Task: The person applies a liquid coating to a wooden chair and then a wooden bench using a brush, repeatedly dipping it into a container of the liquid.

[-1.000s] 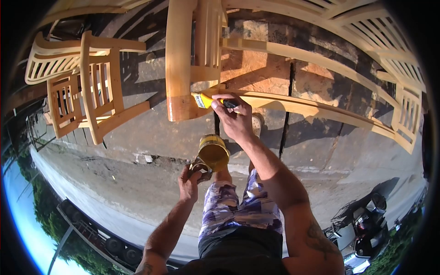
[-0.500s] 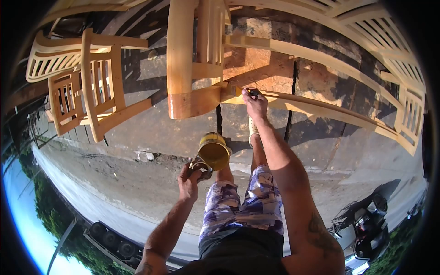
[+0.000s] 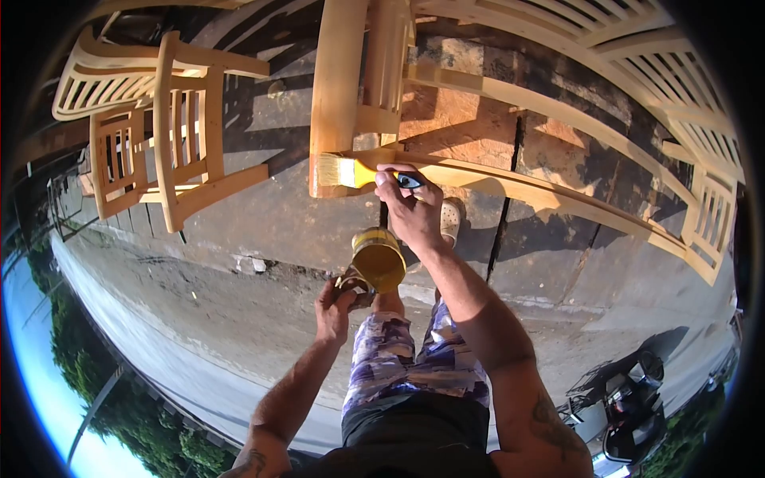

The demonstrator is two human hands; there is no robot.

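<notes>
Yellow-handled flat paintbrush (image 3: 351, 171), clasped in the right hand (image 3: 410, 211), presses pale bristles against the bare wooden chair (image 3: 339, 95) at its thick end. Just below that chair, the left hand (image 3: 335, 307) grips a yellow paint tin (image 3: 378, 259).

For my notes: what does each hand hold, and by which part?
Right hand: yellow-handled flat paintbrush, by its handle. Left hand: round yellow can, by its side handle.

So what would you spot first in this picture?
The right hand in the middle, pressing a yellow-handled paintbrush against a pale wooden chair. Just below, the left hand holds a yellow can. More wooden chairs stand at the upper left.
</notes>
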